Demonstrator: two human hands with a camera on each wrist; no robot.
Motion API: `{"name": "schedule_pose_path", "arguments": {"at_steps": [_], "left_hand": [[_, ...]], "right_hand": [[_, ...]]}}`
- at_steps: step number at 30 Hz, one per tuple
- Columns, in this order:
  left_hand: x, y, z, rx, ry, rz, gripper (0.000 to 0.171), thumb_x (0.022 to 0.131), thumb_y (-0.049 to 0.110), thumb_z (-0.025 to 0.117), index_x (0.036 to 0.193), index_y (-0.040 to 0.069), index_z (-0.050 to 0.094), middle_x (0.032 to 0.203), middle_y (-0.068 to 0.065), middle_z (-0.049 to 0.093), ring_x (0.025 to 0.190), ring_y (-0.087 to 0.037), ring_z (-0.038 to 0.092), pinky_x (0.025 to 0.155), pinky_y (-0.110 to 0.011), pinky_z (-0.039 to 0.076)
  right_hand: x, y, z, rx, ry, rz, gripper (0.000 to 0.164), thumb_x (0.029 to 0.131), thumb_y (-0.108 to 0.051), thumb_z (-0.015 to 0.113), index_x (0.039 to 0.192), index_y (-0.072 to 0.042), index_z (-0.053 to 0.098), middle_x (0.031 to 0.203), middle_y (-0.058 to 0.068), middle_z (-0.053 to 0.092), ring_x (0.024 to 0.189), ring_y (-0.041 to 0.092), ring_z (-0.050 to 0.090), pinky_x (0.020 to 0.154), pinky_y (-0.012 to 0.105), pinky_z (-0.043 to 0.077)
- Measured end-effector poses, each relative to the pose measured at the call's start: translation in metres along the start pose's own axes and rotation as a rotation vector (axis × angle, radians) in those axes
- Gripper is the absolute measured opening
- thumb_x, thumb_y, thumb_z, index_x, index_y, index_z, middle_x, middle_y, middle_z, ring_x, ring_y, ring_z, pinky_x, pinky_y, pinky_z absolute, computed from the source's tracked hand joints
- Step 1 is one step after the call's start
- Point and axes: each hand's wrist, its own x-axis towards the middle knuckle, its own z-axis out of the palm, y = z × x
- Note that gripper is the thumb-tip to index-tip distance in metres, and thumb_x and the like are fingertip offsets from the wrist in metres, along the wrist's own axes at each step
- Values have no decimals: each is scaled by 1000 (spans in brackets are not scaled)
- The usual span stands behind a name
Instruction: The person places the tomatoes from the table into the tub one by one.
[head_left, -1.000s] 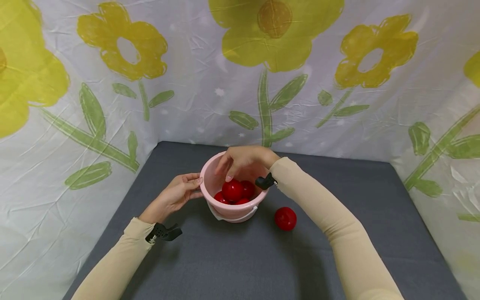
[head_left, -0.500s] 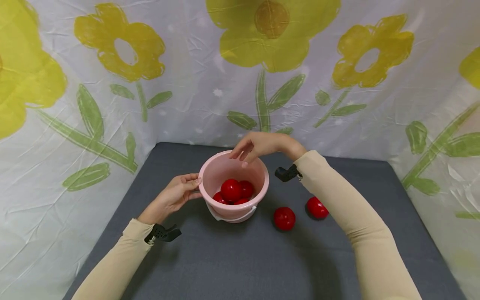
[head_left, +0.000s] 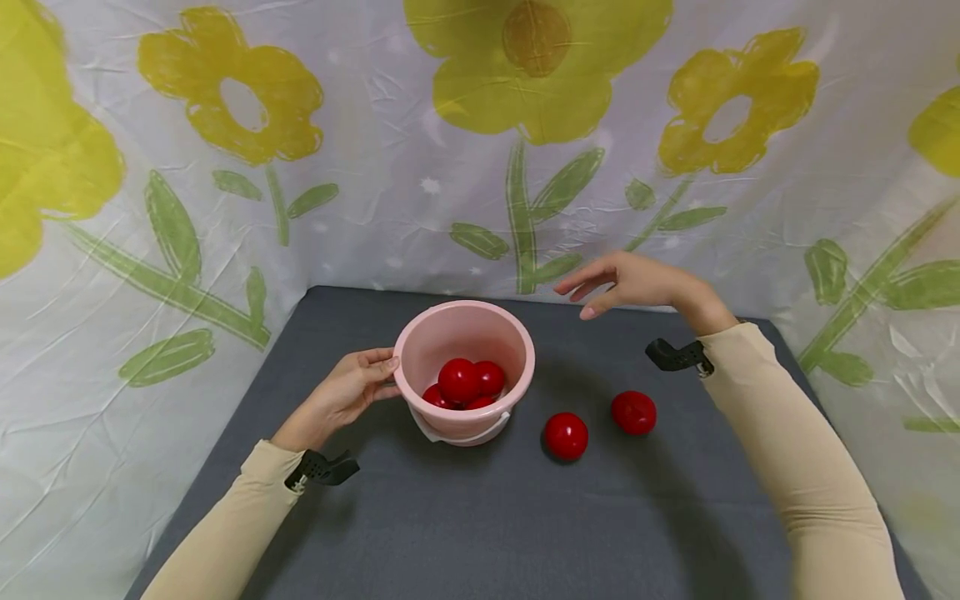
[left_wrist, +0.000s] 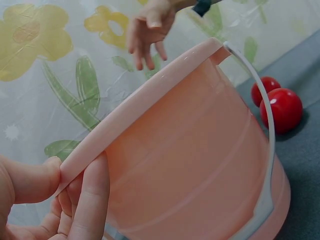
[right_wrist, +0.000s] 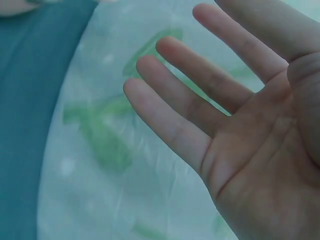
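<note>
A pink bucket [head_left: 465, 425] with a white handle [left_wrist: 270, 150] stands at the middle of the dark table, tilted slightly in the left wrist view. My left hand [head_left: 341, 396] pinches its rim on the left side, thumb on top and fingers beneath. Inside the bucket lie several red balls [head_left: 459, 381]. My right hand [head_left: 637, 282] is raised in the air to the right of the bucket, fingers spread and nothing in it; the palm [right_wrist: 260, 145] shows bare in the right wrist view. Nearest below it on the table is a dented-looking red ball [head_left: 633, 412].
Another red ball [head_left: 566, 437] sits on the table [head_left: 480, 525] just right of the bucket. A white curtain [head_left: 390, 167] printed with yellow flowers hangs behind the table and along both sides.
My right hand has come out from over the bucket and swung right, uncovering the second loose ball. My left hand keeps its hold on the rim, and the bucket stays put.
</note>
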Motion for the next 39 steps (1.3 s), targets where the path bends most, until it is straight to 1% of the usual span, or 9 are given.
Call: {"name": "schedule_pose_path", "arguments": {"at_steps": [4, 7, 13, 18, 22, 25, 30, 34, 39], "left_hand": [[-1, 0, 0, -1, -1, 1, 54, 103, 10, 51, 145, -16, 29, 110, 0, 64, 93, -8, 68, 78, -21, 61], [-1, 0, 1, 7, -1, -1, 55, 102, 11, 52, 145, -15, 30, 111, 0, 64, 93, -8, 68, 79, -21, 61], [1, -1, 2, 11, 3, 3, 55, 102, 13, 54, 144, -14, 32, 111, 0, 64, 93, -8, 68, 78, -22, 61], [1, -2, 1, 4, 3, 11, 55, 102, 13, 54, 143, -15, 32, 110, 0, 65, 92, -8, 69, 78, -22, 61], [0, -1, 1, -2, 8, 8, 54, 102, 11, 53, 143, -15, 32, 109, 0, 66, 92, -8, 68, 78, -22, 61], [0, -1, 1, -1, 13, 0, 53, 102, 10, 52, 144, -15, 32, 110, 0, 66, 90, -6, 69, 77, -22, 61], [0, 0, 1, 5, 18, -10, 52, 103, 10, 50, 145, -14, 31, 110, 0, 65, 87, -5, 68, 76, -21, 61], [0, 0, 1, 6, 13, -10, 53, 103, 10, 50, 145, -14, 30, 112, -1, 64, 89, -5, 68, 77, -21, 61], [-1, 0, 1, -1, 10, -9, 53, 103, 9, 50, 145, -14, 30, 112, -1, 64, 91, -6, 68, 77, -21, 61]], "right_hand": [[-24, 23, 1, -10, 57, 55, 54, 85, -20, 78, 136, -12, 61, 143, 13, 57, 129, 32, 57, 91, 25, 57], [-40, 43, 8, -20, 87, 87, 55, 85, -25, 78, 136, -14, 60, 143, 14, 57, 129, 33, 57, 91, 25, 56], [-63, 84, 32, 7, 96, 147, 58, 86, -30, 77, 138, -17, 58, 146, 15, 54, 131, 37, 54, 97, 42, 56], [-72, 119, 55, 34, 97, 159, 56, 86, -29, 76, 138, -16, 59, 146, 17, 53, 132, 40, 52, 100, 48, 53], [-75, 141, 72, 77, 98, 166, 58, 87, -27, 76, 139, -10, 57, 145, 19, 53, 132, 43, 51, 102, 52, 51], [-77, 152, 83, 101, 89, 166, 60, 87, -27, 76, 139, -6, 56, 146, 21, 52, 133, 45, 49, 104, 57, 48], [-79, 164, 96, 111, 77, 156, 59, 88, -26, 75, 139, -5, 56, 146, 21, 52, 137, 47, 44, 109, 63, 41], [-81, 168, 103, 106, 76, 154, 57, 87, -26, 75, 138, -7, 58, 144, 19, 55, 138, 46, 42, 108, 59, 42], [-83, 171, 108, 98, 82, 158, 56, 86, -27, 77, 137, -10, 60, 143, 18, 56, 135, 44, 46, 102, 41, 49]]}}
